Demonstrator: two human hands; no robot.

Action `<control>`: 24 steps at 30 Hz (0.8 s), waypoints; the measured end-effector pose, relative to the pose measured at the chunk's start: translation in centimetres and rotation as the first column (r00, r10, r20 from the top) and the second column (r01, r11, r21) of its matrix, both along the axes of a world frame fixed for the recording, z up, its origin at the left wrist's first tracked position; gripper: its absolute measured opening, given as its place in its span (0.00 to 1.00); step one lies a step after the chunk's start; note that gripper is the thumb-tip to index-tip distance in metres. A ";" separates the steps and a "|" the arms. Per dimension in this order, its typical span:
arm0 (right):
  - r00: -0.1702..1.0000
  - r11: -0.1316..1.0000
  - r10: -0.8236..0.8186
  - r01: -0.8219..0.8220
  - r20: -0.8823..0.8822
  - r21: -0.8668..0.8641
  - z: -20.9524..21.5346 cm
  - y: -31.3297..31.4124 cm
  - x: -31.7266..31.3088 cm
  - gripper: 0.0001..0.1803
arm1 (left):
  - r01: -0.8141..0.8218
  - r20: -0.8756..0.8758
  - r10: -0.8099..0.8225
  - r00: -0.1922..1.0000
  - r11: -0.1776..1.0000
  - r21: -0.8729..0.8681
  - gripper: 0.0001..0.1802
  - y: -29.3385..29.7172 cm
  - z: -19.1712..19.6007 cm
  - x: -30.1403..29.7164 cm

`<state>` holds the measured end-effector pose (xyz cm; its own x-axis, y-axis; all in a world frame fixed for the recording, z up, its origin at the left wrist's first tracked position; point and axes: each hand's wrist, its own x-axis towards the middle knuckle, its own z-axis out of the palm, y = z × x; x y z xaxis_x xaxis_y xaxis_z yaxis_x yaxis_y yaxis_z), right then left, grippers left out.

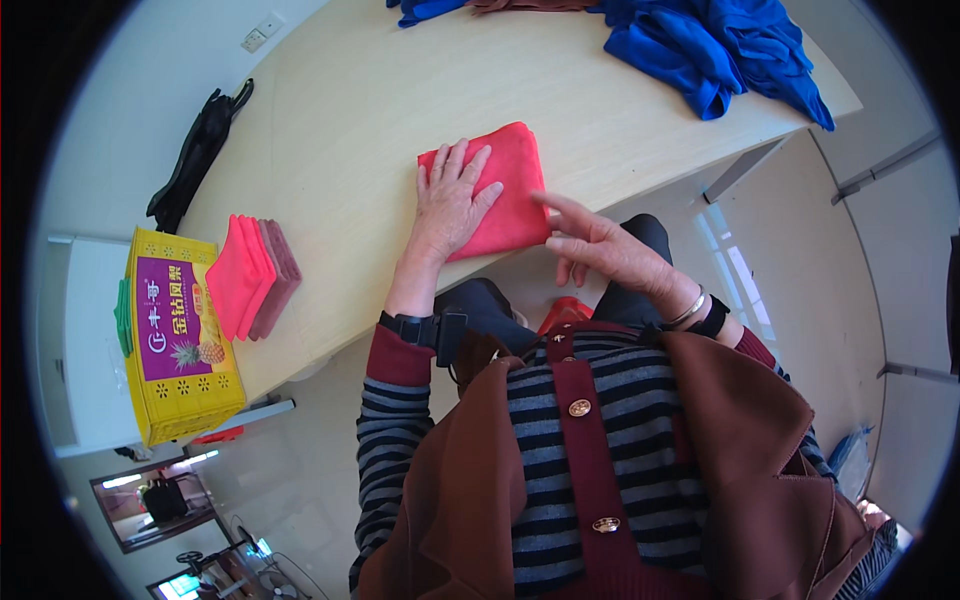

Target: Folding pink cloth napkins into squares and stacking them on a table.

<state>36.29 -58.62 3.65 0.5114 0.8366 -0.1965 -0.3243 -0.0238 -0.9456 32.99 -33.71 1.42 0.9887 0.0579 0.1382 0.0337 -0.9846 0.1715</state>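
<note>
A folded coral-red cloth [515, 205] lies near the front edge of the table. My left hand [450, 203] rests flat on its left part, fingers spread. At the cloth's lower right corner hovers my right hand [610, 247], the index finger stretched toward the cloth's right edge and the other fingers loosely bent. Nothing shows in its grasp. To the left stands a pile of folded cloths, coral-red ones [240, 280] beside brownish-pink ones [280, 275].
A yellow and purple carton [175, 340] with a pineapple picture stands at the table's left end. Behind it lies a black folded umbrella-like bundle [195, 155]. Crumpled blue cloths [700, 50] heap at the far right of the pale wooden table [350, 120].
</note>
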 end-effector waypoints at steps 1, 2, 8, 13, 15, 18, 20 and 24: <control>0.999 0.999 0.045 -0.045 0.009 -0.018 -0.1 -0.3 -0.1 0.32 | -0.006 -0.038 0.005 0.999 1.000 -0.018 0.34 -0.2 0.2 0.1; 0.996 0.995 0.090 -0.089 0.018 -0.035 -0.2 -0.6 -0.2 0.32 | 0.006 -0.042 -0.006 0.999 1.000 -0.015 0.34 -0.4 0.4 0.2; 0.991 0.992 0.123 -0.124 0.059 0.024 -1.0 -0.9 -0.3 0.30 | 0.099 -0.060 -0.095 0.994 0.992 0.078 0.35 -2.8 0.5 1.1; 0.972 0.971 0.227 -0.222 0.053 -0.087 -0.4 -1.5 0.4 0.26 | 0.092 -0.072 -0.085 0.994 0.990 0.107 0.34 -3.3 0.4 1.6; 0.961 0.953 0.278 -0.274 0.007 -0.130 0.2 -1.7 0.5 0.24 | 0.096 -0.073 -0.088 0.993 0.989 0.111 0.34 -3.5 0.3 1.7; 0.959 0.953 0.283 -0.283 -0.020 -0.105 -0.6 -2.1 0.6 0.20 | 0.096 -0.071 -0.088 0.994 0.988 0.121 0.34 -3.7 0.3 1.7; 0.959 0.955 0.280 -0.282 -0.033 -0.090 -1.2 -2.4 0.5 0.19 | 0.088 -0.071 -0.080 0.994 0.989 0.119 0.33 -3.6 0.1 1.8; 0.963 0.969 0.247 -0.244 0.104 -0.044 -1.9 -2.6 0.2 0.15 | 0.088 -0.067 -0.081 0.994 0.990 0.111 0.31 -3.4 0.0 1.8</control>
<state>36.45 -61.23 1.74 0.3104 0.9336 -0.1787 -0.2015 -0.1191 -0.9722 34.80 -37.09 1.40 0.9963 -0.0387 0.0768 -0.0433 -0.9973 0.0588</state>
